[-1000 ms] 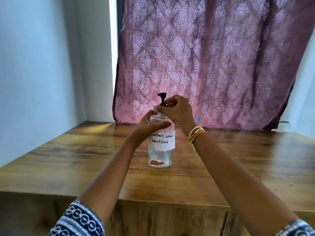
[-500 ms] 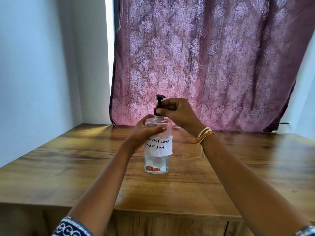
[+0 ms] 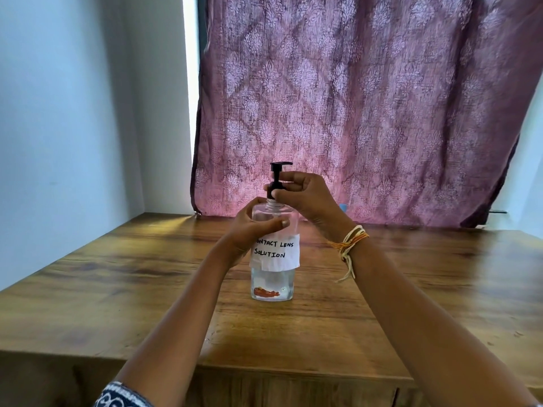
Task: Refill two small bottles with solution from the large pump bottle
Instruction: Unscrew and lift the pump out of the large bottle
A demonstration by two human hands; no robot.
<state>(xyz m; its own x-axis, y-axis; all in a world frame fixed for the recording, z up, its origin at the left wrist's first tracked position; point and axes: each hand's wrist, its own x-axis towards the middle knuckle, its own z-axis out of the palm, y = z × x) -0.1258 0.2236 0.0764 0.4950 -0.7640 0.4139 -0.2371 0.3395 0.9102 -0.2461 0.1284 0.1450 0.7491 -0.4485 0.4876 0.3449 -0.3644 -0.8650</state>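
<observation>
On the wooden table (image 3: 426, 304), near the middle of the head view, we see the large pump bottle (image 3: 273, 283) standing upright, its long axis vertical and its base flat on the wood. It is clear, with a white paper label (image 3: 276, 254) handwritten "CONTACT LENS SOLUTION" facing us and a reddish patch low inside. Its black pump head (image 3: 280, 168) rises at 12 o'clock from the body, and the short spout points toward 3 o'clock. Our left hand (image 3: 249, 230) is wrapped around the bottle's shoulder from 9 o'clock, thumb across the front above the label. Our right hand (image 3: 305, 198) comes in from 3 o'clock, its fingers curled and clamped on the black collar at the neck, just below the spout. A braided thread bracelet (image 3: 348, 245) sits on the right wrist. Behind, at 12 o'clock, hangs a patterned purple curtain (image 3: 367, 98).
</observation>
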